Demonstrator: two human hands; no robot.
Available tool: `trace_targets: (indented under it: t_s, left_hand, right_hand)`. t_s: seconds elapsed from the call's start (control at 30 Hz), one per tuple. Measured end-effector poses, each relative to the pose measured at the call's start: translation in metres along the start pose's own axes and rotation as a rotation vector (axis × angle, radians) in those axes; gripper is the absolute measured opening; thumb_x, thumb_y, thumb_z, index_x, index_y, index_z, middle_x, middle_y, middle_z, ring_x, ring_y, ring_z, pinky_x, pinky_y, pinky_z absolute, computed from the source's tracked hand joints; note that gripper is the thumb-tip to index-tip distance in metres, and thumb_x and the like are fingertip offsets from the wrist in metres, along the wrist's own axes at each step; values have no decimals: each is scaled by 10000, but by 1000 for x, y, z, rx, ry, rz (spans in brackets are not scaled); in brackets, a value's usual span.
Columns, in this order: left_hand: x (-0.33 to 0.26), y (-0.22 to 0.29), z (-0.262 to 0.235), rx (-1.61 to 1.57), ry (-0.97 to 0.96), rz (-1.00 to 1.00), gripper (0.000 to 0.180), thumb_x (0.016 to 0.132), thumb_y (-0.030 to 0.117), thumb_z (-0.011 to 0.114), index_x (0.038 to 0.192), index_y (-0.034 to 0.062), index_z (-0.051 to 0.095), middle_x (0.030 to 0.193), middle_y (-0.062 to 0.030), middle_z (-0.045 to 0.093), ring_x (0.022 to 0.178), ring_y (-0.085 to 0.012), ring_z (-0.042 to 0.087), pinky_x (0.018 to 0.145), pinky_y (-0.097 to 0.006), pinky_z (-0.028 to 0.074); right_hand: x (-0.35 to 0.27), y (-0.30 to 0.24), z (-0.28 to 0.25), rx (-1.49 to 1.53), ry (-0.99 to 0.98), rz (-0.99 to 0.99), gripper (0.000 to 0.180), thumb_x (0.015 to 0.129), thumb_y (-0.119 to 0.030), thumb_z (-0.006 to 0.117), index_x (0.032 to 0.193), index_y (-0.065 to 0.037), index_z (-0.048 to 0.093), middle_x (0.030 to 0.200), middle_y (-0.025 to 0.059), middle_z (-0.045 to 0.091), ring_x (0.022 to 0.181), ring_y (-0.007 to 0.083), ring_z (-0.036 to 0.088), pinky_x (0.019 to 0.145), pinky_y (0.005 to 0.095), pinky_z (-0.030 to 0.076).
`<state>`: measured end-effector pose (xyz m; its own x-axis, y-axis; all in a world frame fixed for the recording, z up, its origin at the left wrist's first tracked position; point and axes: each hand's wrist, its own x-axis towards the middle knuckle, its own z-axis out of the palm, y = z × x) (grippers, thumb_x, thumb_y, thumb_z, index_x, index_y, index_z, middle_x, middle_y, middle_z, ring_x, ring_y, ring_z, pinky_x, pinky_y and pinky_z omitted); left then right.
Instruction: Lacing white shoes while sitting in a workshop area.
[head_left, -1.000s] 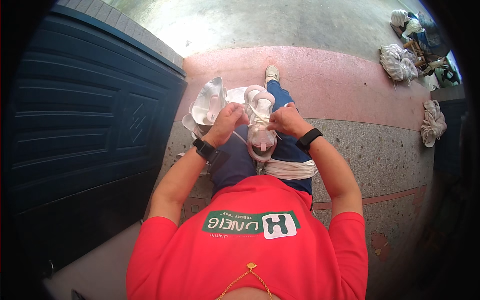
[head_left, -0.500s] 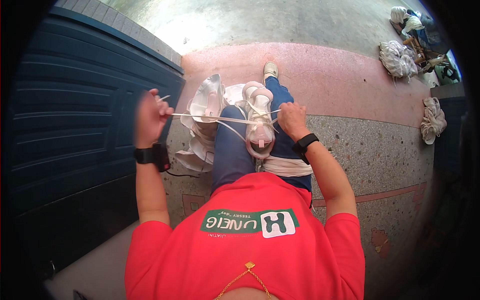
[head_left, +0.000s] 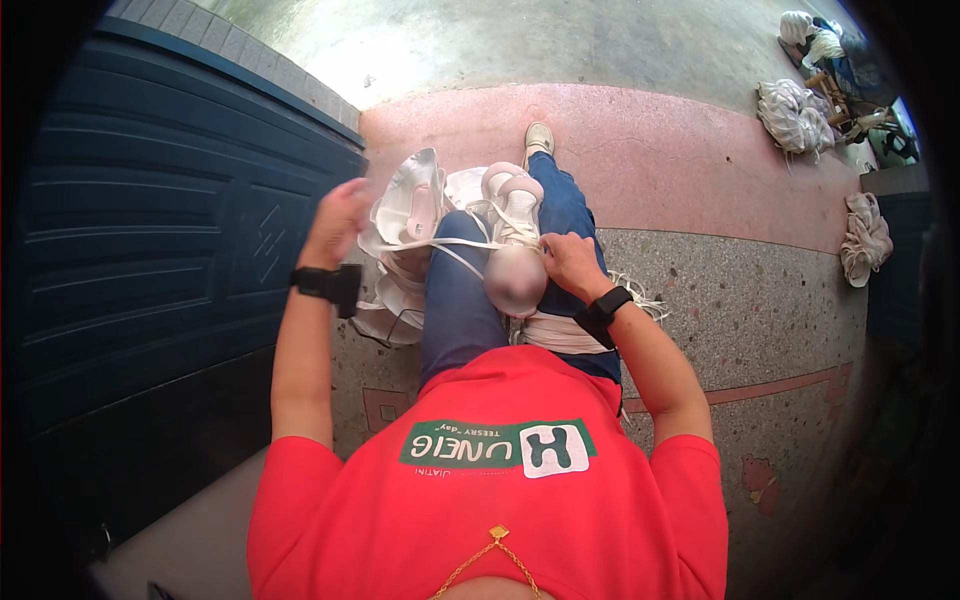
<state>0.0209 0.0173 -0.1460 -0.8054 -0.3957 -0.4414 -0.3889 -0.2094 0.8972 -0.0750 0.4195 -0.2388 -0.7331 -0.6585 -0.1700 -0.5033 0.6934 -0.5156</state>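
Note:
A pale pink and white sneaker (head_left: 518,210) rests across my thighs, its lower end smeared by motion. White shoelace (head_left: 460,241) crosses its upper and trails left over my thigh. My right hand (head_left: 575,264) is closed in a pinch at the shoe's right side, on the shoelace. Raised to the left, near the dark blue door, my left hand (head_left: 338,222) is blurred, and whether it grips a lace does not show. Beside my left leg stands a white bag (head_left: 400,195) with more pale shoes in it. A bundle of white laces (head_left: 570,330) lies over my right thigh.
The dark blue panelled door (head_left: 150,200) stands close on the left. White bundles lie at the right, one (head_left: 795,115) farther off and one (head_left: 865,240) nearer. Speckled stone floor (head_left: 720,320) meets a pink strip beyond my knees.
The lace stretched taut between my hands has gone slack. My left hand has moved right and slightly in; my right hand has come down and left to the shoe's side.

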Motion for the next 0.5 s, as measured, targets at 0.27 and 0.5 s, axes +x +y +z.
trace_targets:
  t_s: [0.27,0.5]
  left_hand:
    - [35,-67,183,1025,-488,380,251,785,199,711,977,50,775,969,-205,743,944,-355,709,875,-423,544]
    - [38,-48,213,1422,-629,434,221,812,205,725,969,52,750,984,-184,734,981,-356,699,828,-449,550]
  right_hand:
    - [-33,2,9,-139,51,-115,162,879,-201,608,839,-68,693,874,131,687,907,344,625,749,516,442]
    - [-47,7,19,-44,36,-142,188,917,-212,581,826,-68,661,850,114,668,892,342,616,727,521,442]
